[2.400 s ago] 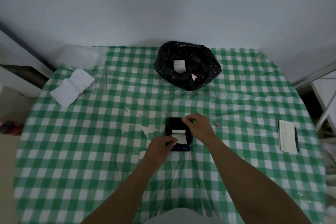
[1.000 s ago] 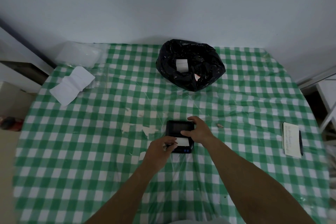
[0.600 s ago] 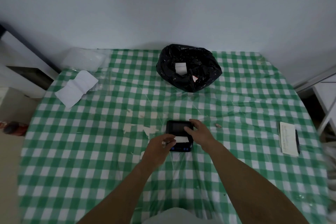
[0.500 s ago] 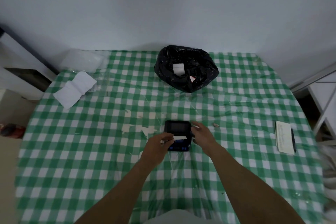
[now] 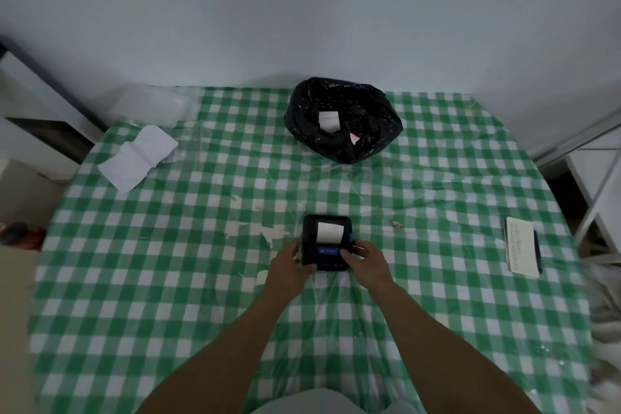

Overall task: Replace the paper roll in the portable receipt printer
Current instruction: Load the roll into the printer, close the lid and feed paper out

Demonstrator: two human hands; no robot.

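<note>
- A green-and-white checked cloth [image 5: 437, 296] covers the counter.
- A black rubbish bag [image 5: 342, 119] sits open at the far edge, with white paper scraps [image 5: 328, 120] inside it.
- A creased white sheet [image 5: 137, 158] lies at the far left corner, a clear plastic bag [image 5: 151, 104] just beyond it.
- A notepad [image 5: 521, 245] lies at the right edge, a pen [image 5: 537, 250] along its right side.

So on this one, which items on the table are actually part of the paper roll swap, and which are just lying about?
Part of the job:
- receipt printer, gripped by left hand and right hand
- paper strip showing on its top
- black bin bag holding paper scraps

Lying about:
- folded white sheet
- notepad with pen
- clear plastic bag
</note>
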